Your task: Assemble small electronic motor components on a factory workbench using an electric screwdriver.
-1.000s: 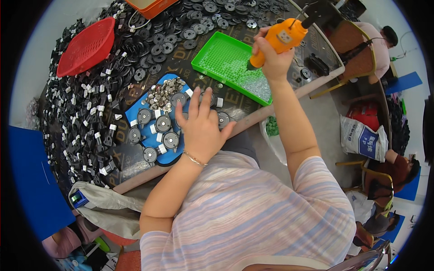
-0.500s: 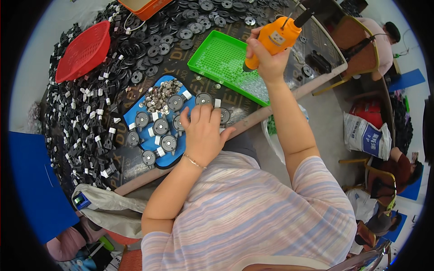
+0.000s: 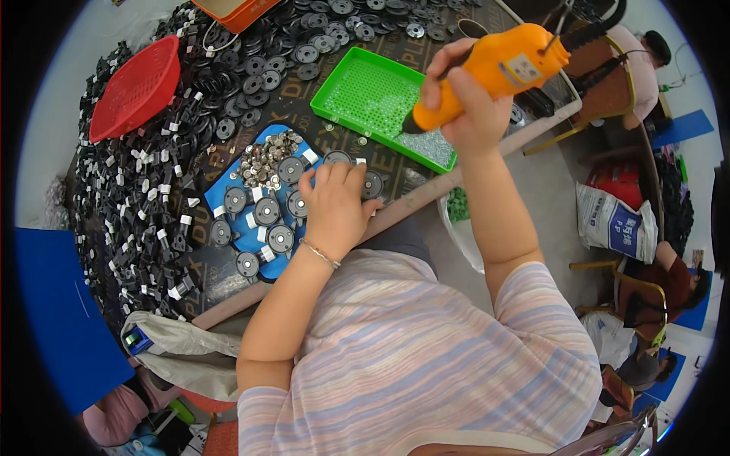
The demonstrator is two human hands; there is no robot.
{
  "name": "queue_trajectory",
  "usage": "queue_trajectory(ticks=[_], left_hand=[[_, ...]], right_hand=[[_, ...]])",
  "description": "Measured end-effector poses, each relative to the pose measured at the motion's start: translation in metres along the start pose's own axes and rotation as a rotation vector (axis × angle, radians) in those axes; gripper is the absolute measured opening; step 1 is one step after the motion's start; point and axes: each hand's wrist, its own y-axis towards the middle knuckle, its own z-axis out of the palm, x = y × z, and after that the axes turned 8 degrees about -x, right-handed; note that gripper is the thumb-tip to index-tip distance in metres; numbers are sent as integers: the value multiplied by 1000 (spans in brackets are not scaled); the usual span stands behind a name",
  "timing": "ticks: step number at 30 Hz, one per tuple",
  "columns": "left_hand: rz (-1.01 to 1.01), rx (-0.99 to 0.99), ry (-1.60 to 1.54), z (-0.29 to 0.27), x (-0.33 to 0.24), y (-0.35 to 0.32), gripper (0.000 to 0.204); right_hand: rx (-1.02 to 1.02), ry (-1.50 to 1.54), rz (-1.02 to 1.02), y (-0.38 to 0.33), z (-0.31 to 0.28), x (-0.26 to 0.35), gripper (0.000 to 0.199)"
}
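Observation:
My right hand [image 3: 475,118] is closed round an orange electric screwdriver [image 3: 506,68], whose dark tip points down over the green perforated tray [image 3: 334,80]. Small shiny pieces, perhaps screws [image 3: 427,144], lie in the tray's near right part. On the right edge of the blue mat [image 3: 228,182] rests my left hand [image 3: 334,205], its fingers bent and its thumb apart. Black discs with white tabs, such as one disc [image 3: 280,239], lie on the mat beside it; what is under the palm is hidden. A pile of small metal caps [image 3: 262,159] sits at the mat's far end.
Heaped black parts with white ends [image 3: 144,220] cover the left of the table, with a red basket [image 3: 141,87] on them. Loose black discs [image 3: 304,53] spread across the back, near an orange box [image 3: 236,11]. A bag of green pieces [image 3: 458,204] hangs by the table edge.
The screwdriver has moved right and tilted further over, its tip still above the tray. My left hand has shifted slightly, its thumb drawn closer in.

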Motion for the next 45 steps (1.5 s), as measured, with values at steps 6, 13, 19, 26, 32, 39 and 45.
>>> queue_trajectory(ticks=[6,13,19,26,32,39,45], left_hand=[[36,58,-49,-3,3,6,50],[28,30,-74,-2,2,10,37],[95,-37,20,8,6,7,20],[97,-118,-27,19,8,8,20],[98,111,48,-2,2,8,43],[32,-71,4,-13,-3,2,57],[-42,-69,48,-11,31,20,57]], right_hand=[[211,-18,86,-39,27,0,30],[195,-40,182,-49,37,-7,26],[318,-132,94,-50,37,-10,25],[493,-87,126,-41,34,-13,31],[418,236,168,-22,29,10,34],[150,-27,-28,3,-17,-2,27],[1,-146,-91,6,-21,-20,27]])
